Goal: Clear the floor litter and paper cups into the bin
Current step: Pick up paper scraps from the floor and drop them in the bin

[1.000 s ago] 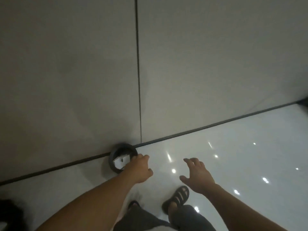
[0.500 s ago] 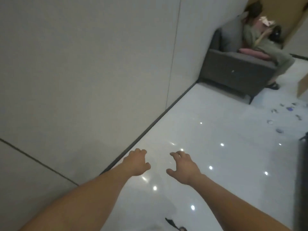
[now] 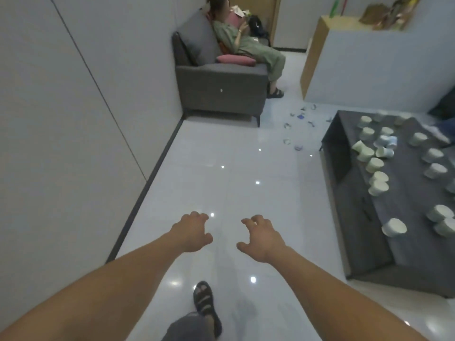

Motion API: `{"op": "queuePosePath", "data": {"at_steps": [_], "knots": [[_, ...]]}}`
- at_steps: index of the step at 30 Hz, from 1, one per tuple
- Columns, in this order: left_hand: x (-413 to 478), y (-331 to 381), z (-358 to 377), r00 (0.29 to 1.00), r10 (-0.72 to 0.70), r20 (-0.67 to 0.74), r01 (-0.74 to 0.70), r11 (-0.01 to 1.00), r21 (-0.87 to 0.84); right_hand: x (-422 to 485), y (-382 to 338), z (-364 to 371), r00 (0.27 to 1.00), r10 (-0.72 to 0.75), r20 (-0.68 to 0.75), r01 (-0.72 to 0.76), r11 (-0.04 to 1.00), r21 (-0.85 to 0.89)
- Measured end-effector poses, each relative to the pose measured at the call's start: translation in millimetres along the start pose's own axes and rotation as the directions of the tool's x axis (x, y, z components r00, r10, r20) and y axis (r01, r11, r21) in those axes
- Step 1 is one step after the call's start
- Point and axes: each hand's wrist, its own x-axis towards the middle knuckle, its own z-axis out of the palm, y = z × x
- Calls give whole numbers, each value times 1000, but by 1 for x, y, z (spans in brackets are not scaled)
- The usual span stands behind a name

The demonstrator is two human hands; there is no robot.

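Note:
Both my arms reach forward over the glossy white floor. My left hand and my right hand hang with loosely curled fingers and hold nothing. Small bits of litter lie scattered on the floor far ahead, between the sofa and the low table. Several paper cups, most upside down, stand on the dark low table at my right. The bin is out of view.
A grey wall runs along my left. A dark sofa with a seated person stands at the far end. A white and wood cabinet is at the far right. My sandalled foot steps on the tiles.
My view has swung from the bin by the wall to the right and down the room. My left hand has left the bin, and both hands are empty.

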Motion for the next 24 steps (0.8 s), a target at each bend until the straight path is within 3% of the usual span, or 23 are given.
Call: {"op": "queuePosePath", "data": {"at_steps": [16, 24], "knots": [[309, 162, -130, 978, 200, 65, -203, 978, 53, 191, 185, -154, 950, 308, -52, -299, 946, 126], [449, 282, -182, 973, 225, 41, -228, 971, 71, 304, 306, -242, 961, 260, -89, -245, 958, 149]]}}
